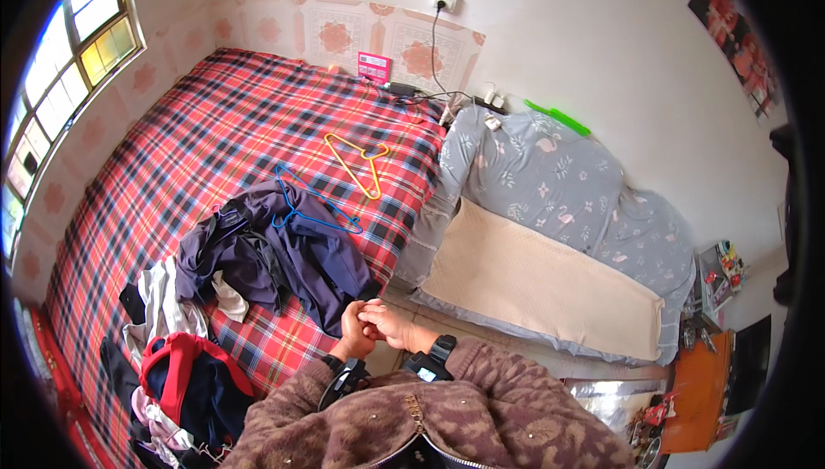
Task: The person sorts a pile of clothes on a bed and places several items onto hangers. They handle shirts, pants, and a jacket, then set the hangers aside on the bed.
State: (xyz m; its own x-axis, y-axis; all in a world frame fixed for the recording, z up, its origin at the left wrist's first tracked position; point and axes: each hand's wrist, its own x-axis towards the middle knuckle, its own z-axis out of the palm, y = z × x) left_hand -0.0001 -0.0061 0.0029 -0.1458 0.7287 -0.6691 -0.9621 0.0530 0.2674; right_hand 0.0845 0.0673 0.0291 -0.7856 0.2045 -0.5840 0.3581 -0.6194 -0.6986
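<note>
My left hand [354, 331] and my right hand [391, 324] meet in front of my chest, fingers folded against each other. Both are closed, and no object shows in them. Just beyond them lies a crumpled dark purple jacket [318, 267] on the bed [206, 116], which has a red plaid cover. A blue hanger [296, 211] rests on the jacket, and a yellow hanger [371, 172] lies farther off on the plaid. To the left are a white garment [159, 301] and a dark blue garment with red edging [185, 383], heaped with other clothes.
Right of the bed stands a sofa under a grey patterned cover [559, 168], with a beige pad [533, 275] on its seat. A green plastic piece [557, 116] sits on its back. A cord runs from the wall socket [445, 1]. An orange-brown cabinet [698, 392] stands at right.
</note>
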